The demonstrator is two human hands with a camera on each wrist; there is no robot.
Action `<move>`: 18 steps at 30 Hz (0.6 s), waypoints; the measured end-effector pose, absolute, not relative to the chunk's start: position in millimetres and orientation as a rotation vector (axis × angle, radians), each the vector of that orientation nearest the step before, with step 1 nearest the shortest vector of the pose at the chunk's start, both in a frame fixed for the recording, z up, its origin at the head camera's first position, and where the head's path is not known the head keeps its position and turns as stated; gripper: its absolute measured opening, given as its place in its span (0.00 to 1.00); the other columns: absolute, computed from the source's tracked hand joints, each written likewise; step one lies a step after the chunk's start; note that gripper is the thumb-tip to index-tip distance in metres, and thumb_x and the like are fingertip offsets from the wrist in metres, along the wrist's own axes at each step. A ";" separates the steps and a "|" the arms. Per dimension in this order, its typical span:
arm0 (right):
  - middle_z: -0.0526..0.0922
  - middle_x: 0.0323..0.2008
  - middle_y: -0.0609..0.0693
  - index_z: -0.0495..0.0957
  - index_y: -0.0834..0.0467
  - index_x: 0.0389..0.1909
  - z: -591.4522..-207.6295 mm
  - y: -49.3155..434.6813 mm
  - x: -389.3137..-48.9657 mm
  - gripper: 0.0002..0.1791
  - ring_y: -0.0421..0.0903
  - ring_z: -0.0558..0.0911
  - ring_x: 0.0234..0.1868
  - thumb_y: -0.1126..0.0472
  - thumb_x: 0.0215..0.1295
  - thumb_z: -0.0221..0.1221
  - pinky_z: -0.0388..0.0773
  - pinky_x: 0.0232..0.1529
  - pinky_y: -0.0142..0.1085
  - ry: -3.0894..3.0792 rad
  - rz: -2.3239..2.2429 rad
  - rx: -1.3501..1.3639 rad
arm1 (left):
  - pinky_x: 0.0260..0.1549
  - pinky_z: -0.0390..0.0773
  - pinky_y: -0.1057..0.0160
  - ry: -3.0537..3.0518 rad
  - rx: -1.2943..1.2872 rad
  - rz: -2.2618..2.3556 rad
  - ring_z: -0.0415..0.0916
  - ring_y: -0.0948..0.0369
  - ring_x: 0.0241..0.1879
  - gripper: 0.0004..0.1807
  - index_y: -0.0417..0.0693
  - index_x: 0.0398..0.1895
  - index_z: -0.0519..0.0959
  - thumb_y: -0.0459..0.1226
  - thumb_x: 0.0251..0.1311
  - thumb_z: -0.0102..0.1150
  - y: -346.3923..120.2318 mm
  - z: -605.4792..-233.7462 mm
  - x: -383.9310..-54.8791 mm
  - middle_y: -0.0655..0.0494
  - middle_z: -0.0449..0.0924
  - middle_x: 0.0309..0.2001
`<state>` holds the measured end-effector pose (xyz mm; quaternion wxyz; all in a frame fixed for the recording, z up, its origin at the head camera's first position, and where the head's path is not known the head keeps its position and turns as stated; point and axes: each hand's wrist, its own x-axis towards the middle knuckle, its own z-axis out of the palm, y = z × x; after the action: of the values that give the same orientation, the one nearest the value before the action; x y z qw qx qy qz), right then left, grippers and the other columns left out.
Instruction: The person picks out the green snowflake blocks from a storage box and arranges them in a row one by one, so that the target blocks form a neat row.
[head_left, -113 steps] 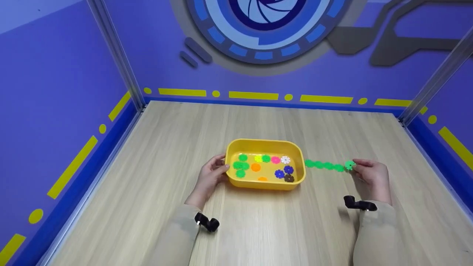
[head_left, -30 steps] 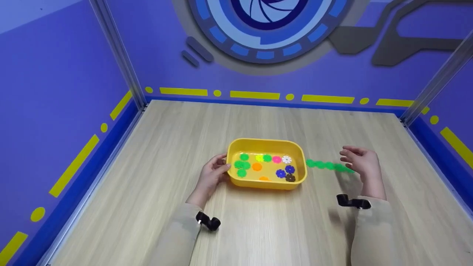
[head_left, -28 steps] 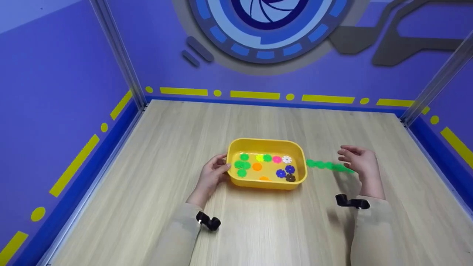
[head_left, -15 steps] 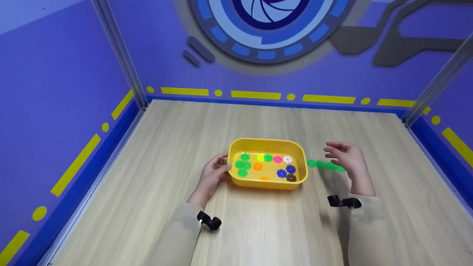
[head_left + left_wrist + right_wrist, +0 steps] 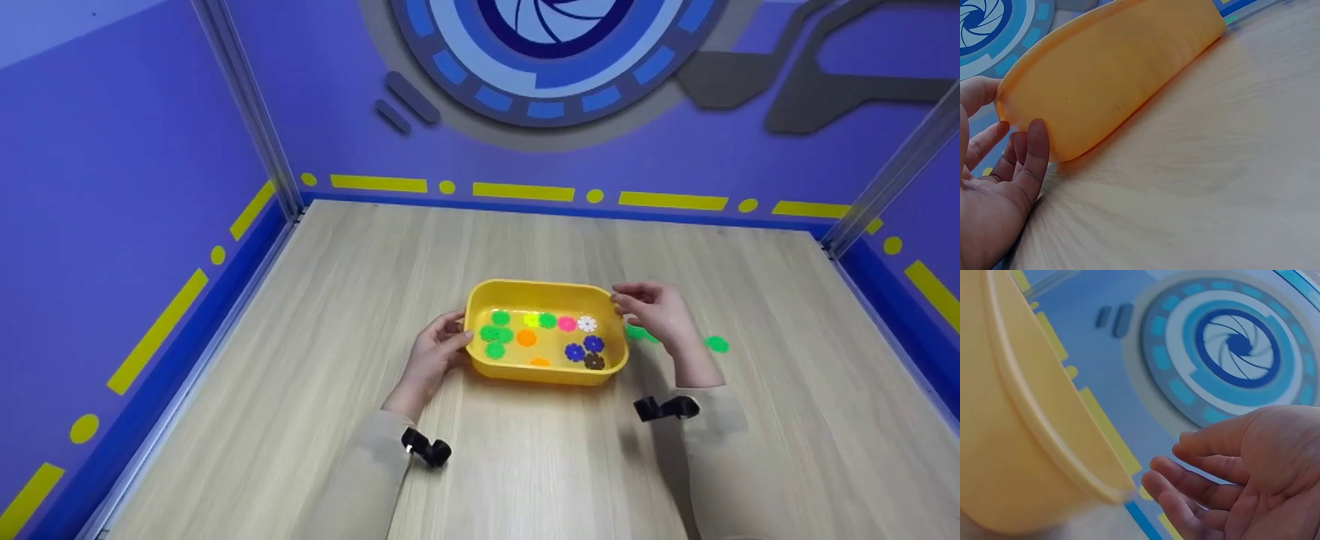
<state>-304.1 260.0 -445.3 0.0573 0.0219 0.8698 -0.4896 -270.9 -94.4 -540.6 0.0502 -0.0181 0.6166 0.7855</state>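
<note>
A yellow plastic basin (image 5: 536,375) stands mid-table with several notched plastic discs lying flat inside, green, orange, purple, pink, white, brown and yellow. My left hand (image 5: 430,360) holds its left end; in the left wrist view the thumb is at the rim and the fingertips (image 5: 1039,128) press the outer wall. The right hand (image 5: 664,319) hovers at the basin's right rim, fingers loosely bent and nothing between them. In the right wrist view this hand (image 5: 1247,478) is apart from the basin wall (image 5: 1027,467). A row of green discs (image 5: 637,333) runs right from the basin, partly hidden behind the right hand.
At the row's right end a green disc (image 5: 717,344) shows past the right wrist. Blue-purple panels (image 5: 525,161) border the wooden table (image 5: 360,285) at the back and both sides. Each sleeve carries a black camera mount (image 5: 425,448).
The right hand pinched a green disc at the row's right end, then let go of it. It rose and moved left to the basin's right rim. The left hand stayed on the basin.
</note>
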 end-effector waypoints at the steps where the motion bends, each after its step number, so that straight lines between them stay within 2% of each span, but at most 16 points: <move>1: 0.82 0.59 0.63 0.77 0.61 0.66 -445.4 255.2 -305.5 0.24 0.51 0.85 0.54 0.53 0.76 0.57 0.85 0.52 0.34 2.637 -1.469 0.060 | 0.34 0.83 0.66 1.880 -0.057 2.391 0.75 0.60 0.43 0.28 0.38 0.69 0.71 0.31 0.66 0.61 -94.3 -540.7 -271.0 0.51 0.74 0.49; 5: 0.82 0.59 0.62 0.78 0.61 0.64 -448.0 237.4 -311.7 0.22 0.55 0.84 0.56 0.54 0.76 0.58 0.85 0.54 0.40 2.634 -1.412 0.015 | 0.33 0.82 0.66 1.882 -0.069 2.391 0.75 0.61 0.42 0.28 0.38 0.69 0.71 0.30 0.65 0.61 -93.6 -540.8 -271.2 0.51 0.74 0.49; 9: 0.83 0.57 0.62 0.79 0.61 0.62 -454.9 222.0 -318.4 0.20 0.57 0.83 0.55 0.57 0.75 0.59 0.85 0.53 0.39 2.627 -1.360 -0.068 | 0.33 0.83 0.66 1.858 -0.068 2.404 0.75 0.61 0.42 0.28 0.37 0.70 0.71 0.29 0.65 0.61 -92.6 -540.4 -270.9 0.51 0.74 0.48; 13: 0.85 0.54 0.61 0.81 0.62 0.59 -463.7 209.5 -324.9 0.17 0.55 0.83 0.51 0.60 0.74 0.60 0.84 0.51 0.38 2.647 -1.307 -0.183 | 0.32 0.83 0.66 1.854 -0.071 2.400 0.75 0.61 0.43 0.28 0.38 0.70 0.71 0.29 0.65 0.61 -91.9 -539.9 -270.9 0.52 0.74 0.48; 18: 0.85 0.54 0.62 0.82 0.64 0.56 -471.2 197.1 -331.5 0.16 0.54 0.84 0.52 0.66 0.70 0.61 0.84 0.57 0.43 2.650 -1.260 -0.289 | 0.33 0.83 0.66 1.848 -0.081 2.400 0.75 0.61 0.44 0.28 0.40 0.69 0.72 0.29 0.65 0.61 -92.0 -538.5 -270.8 0.52 0.74 0.48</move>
<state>-331.5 197.1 -471.2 0.0966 -0.0976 0.8946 -0.4253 -270.8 -92.0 -538.5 0.0557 -0.0266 0.6090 0.7908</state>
